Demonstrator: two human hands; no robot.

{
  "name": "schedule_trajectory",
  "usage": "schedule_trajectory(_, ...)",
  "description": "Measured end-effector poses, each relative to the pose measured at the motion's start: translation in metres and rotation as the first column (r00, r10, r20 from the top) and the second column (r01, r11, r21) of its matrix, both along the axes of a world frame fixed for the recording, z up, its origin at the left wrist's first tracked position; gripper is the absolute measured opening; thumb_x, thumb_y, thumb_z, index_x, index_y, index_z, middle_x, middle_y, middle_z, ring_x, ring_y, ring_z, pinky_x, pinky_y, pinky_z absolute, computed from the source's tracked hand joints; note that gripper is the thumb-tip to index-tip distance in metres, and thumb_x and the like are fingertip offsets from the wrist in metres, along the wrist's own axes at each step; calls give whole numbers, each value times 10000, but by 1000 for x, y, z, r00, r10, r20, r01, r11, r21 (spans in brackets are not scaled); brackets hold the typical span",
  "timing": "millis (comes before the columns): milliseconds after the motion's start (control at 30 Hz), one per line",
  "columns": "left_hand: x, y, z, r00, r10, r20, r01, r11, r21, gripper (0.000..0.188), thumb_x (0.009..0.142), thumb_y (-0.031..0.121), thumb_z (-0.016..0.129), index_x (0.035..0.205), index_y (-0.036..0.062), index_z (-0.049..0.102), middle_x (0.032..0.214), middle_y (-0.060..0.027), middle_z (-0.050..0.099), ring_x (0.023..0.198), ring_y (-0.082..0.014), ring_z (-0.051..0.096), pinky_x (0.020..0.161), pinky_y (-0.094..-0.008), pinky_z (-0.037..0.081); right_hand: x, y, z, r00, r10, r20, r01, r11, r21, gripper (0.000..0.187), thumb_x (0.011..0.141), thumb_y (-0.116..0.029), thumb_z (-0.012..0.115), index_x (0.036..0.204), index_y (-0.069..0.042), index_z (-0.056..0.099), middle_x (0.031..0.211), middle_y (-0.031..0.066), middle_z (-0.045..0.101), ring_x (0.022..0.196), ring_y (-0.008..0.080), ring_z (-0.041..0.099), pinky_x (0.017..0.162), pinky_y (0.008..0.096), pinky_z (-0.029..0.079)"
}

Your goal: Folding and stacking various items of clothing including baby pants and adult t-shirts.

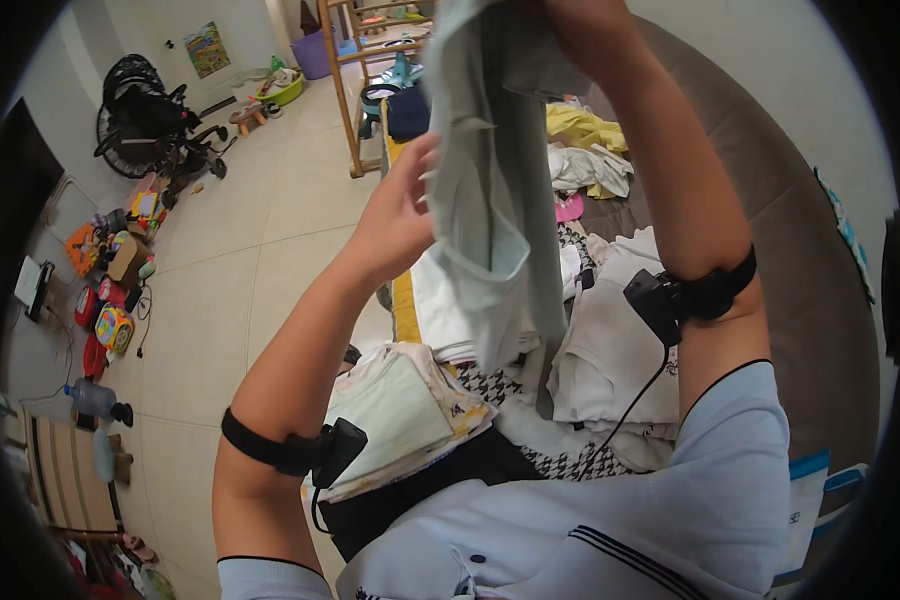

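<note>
Head view shows me a pale grey-green garment (475,215) hanging at the frame's upper centre, limp, softly creased, one rounded edge curling open. Left hand (400,215), fingers loosely parted, meets its left side; right hand (592,35) is at its top, fingers hidden, so I can't tell its grip.

Black stroller (142,116) on tiled floor (200,345); colourful toys (115,328); purple tub (313,57).

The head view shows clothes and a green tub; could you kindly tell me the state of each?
Pale garment: held up, hanging loose
Light green cloth: folded, lying flat
Yellow clothes: crumpled, heaped
Off-white clothes: piled
Green tub: open, holding things
</note>
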State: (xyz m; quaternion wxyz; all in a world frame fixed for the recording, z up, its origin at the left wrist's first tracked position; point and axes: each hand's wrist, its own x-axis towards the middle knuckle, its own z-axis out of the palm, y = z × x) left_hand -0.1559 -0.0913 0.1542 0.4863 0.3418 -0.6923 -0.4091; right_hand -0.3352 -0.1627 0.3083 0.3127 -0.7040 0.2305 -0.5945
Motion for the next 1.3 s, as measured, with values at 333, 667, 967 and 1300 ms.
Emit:
schedule_trajectory(333,39,121,79,284,-624,-728,819,553,-154,605,837,424,546,1264,34,372,1142,-87,508,1039,-144,495,894,-285,395,30,117,53,930,-350,108,309,590,-746,263,874,-201,481,961,21,592,899,255,582,862,370,560,742,353,428)
schedule_trajectory(667,22,151,45,945,326,22,-320,937,-142,271,758,113,629,1007,15,588,891,-71,634,807,-133,597,714,-285,473,48,135,87,819,-516,250,479,376,-794,364,854,-277,498,742,61,570,768,278,555,750,420,532,690,437,401)
schedule_trajectory(967,179,125,137,319,923,216,-702,383,-600,192,752,49,538,909,59,647,765,-115,646,676,-175,609,634,-296,448,-1,92,92,951,-126,283,79,982,173,255,837,-264,486,891,-78,651,904,41,624,873,195,537,789,339,398)
schedule_trajectory(1300,273,219,255,-1,1000,30,-489,26,-872,364,869,390,512,1083,109,599,854,-26,644,716,-73,565,673,-221,427,5,91,67,730,-554,401,629,316,-710,242,803,-200,559,731,19,633,965,121,596,838,190,563,769,304,429)
